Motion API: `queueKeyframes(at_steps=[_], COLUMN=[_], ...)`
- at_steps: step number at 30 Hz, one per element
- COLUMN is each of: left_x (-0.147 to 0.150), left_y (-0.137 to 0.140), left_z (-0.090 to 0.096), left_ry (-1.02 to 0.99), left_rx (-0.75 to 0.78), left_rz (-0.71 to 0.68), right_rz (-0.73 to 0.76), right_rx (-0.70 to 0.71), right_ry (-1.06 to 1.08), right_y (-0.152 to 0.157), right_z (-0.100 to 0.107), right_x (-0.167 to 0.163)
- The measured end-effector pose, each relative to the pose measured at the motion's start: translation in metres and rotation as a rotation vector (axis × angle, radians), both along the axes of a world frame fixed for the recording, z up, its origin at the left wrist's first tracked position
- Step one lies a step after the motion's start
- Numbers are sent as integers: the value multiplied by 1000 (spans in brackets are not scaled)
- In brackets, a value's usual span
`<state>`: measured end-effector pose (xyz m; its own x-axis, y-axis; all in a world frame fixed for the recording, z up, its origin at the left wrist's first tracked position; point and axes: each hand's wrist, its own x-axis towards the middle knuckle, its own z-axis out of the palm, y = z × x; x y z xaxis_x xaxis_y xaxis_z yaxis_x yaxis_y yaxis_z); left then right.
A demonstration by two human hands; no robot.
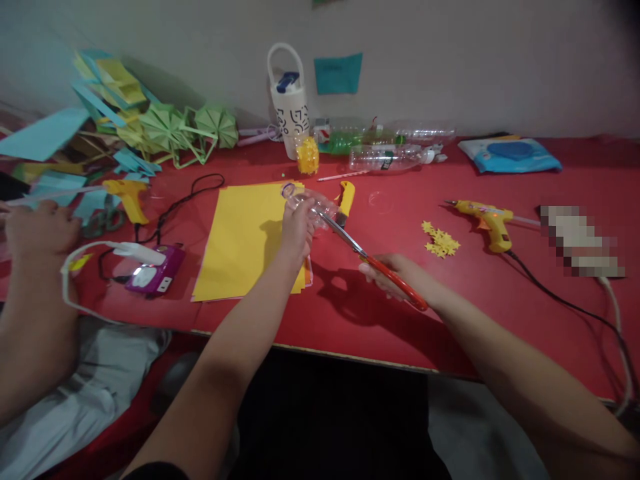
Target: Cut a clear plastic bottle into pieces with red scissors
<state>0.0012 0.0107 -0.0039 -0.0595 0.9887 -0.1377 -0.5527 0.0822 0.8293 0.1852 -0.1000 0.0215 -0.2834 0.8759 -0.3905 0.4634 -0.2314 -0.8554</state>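
My left hand (299,227) is closed on a piece of clear plastic bottle (327,208), its ringed neck pointing up and left. In my right hand (395,273) is a pair of scissors (373,260) with red handles, its blades reaching to the plastic beside my left fingers. Whether the blades are parted cannot be made out. Below my left hand lies a stack of yellow paper (240,240). A yellow box cutter (346,200) rests just behind the plastic piece, partly hidden by it.
Several plastic bottles (385,159) lie along the wall near a white tumbler (290,113). Yellow stars (441,241) and a glue gun (480,217) with its cord are at right. A purple power socket (156,270) and another person's hand (43,230) are at left.
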Motion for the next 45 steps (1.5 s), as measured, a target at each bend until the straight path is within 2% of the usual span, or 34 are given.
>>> queueKeyframes(at_steps=[5, 18, 25, 32, 40, 45], left_x=[3, 0, 0, 1, 3, 3], left_y=[-1, 3, 4, 2, 3, 2], left_z=[3, -1, -3, -6, -7, -4], left_ry=[-9, -11, 30, 71, 57, 46], left_rx=[20, 41, 89, 128, 111, 74], left_rz=[22, 10, -4, -62, -55, -43], right_rz=[-28, -48, -32, -34, -98, -91], right_rx=[-73, -56, -70, -41, -102, -100], right_ry=[35, -95, -16, -38, -57, -84], right_y=[-1, -1, 0, -3, -4, -5], right_z=[2, -2, 3, -1, 4, 0], right_x=[-3, -5, -7, -5, -11, -12])
